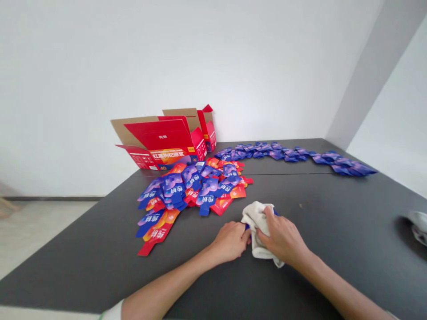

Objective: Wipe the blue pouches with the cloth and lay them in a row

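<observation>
On the black table [320, 253], a red carton [173, 153] stands left beyond the white cloth [254, 214]. The right hand [283, 233] clutches that cloth over a mostly hidden blue packet [247, 227], long axis unclear, left edge apparently pinched by the left hand [231, 240].

You had a crumpled, folded white cloth [257, 220] bunched over a blue packet [247, 226], mostly hidden, its edges showing at opposite sides.

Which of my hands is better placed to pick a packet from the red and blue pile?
Your left hand, probably: it is nearer the pile, though it seems to pinch a blue item. Your right hand, farther off, holds the white cloth.
</observation>
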The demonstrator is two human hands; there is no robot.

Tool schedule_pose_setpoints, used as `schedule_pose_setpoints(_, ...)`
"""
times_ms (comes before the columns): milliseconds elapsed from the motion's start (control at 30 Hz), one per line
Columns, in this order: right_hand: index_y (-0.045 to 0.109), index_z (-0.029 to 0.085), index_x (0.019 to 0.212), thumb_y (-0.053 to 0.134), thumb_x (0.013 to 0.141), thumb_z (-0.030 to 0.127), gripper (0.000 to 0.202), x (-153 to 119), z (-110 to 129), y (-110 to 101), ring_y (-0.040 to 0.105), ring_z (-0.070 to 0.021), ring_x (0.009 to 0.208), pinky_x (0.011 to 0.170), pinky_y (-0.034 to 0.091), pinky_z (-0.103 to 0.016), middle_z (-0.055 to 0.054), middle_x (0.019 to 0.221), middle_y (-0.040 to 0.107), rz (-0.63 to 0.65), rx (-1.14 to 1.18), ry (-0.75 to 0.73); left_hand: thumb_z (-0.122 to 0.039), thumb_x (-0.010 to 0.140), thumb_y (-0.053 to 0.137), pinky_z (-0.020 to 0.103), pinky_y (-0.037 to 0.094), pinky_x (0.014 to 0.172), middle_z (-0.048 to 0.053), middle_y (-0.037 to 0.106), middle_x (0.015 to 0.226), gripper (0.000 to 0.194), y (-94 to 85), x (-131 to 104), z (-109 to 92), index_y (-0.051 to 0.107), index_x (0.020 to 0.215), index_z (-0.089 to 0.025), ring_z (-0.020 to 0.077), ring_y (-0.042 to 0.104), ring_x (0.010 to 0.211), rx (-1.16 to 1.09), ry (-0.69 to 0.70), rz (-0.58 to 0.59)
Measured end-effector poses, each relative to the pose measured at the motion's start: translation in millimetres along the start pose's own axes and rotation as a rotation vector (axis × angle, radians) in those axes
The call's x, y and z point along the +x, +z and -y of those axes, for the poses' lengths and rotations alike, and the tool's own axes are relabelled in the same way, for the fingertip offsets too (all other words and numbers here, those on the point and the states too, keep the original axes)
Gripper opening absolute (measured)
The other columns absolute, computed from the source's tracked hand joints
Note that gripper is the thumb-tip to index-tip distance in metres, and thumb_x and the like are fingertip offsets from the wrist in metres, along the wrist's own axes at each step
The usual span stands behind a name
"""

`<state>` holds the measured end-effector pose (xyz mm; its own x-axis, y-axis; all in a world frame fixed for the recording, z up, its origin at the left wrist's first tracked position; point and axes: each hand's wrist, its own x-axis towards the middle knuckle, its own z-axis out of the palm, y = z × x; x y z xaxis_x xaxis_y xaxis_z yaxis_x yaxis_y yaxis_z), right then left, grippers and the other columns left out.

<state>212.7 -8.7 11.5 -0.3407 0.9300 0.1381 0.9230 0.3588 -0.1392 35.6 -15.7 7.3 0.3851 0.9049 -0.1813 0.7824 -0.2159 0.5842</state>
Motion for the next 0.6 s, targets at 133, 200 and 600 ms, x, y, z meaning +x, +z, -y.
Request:
schedule_pose_setpoints(133,0.043,0.015,0.104,0.041,0.086,0.032,0.025,4,-13,-4,0.065,-0.0279,0.078,0.065,0.039,-0.031,-0.010,0.081,0.065,-0.004,-0.070,0.191,-0.042,0.095,0.028,0.020,0.043,0.058,-0.003,0.060,0.054,0.047,1.1,0,2,0.060,0.072,-0.016,0.0092,0.055,0.043,-0.077,0.012,-0.006)
schedule_pose_setpoints(200,0.044,0.014,0.103,0.040,0.087,0.035,0.027,8,-32,-8,0.065,-0.0299,0.077,0.064,0.040,-0.033,-0.012,0.083,0.065,0.028,-0.094,0.329,-0.044,0.095,0.024,0.019,0.044,0.058,-0.003,0.060,0.054,0.051,-3.1,-1,2,0.060,0.073,-0.015,0.0090,0.056,0.045,-0.119,0.017,-0.014)
schedule_pose_setpoints(600,0.043,0.015,0.106,0.041,0.086,0.051,0.040,17,-75,-7,0.064,-0.0292,0.087,0.064,0.037,-0.030,-0.014,0.095,0.064,0.139,0.025,0.353,-0.058,0.090,0.040,0.030,0.052,0.069,0.005,0.066,0.077,0.052,-105.9,-4,65,0.062,0.081,-0.012,0.0179,0.062,0.071,-0.460,-0.087,-0.929)
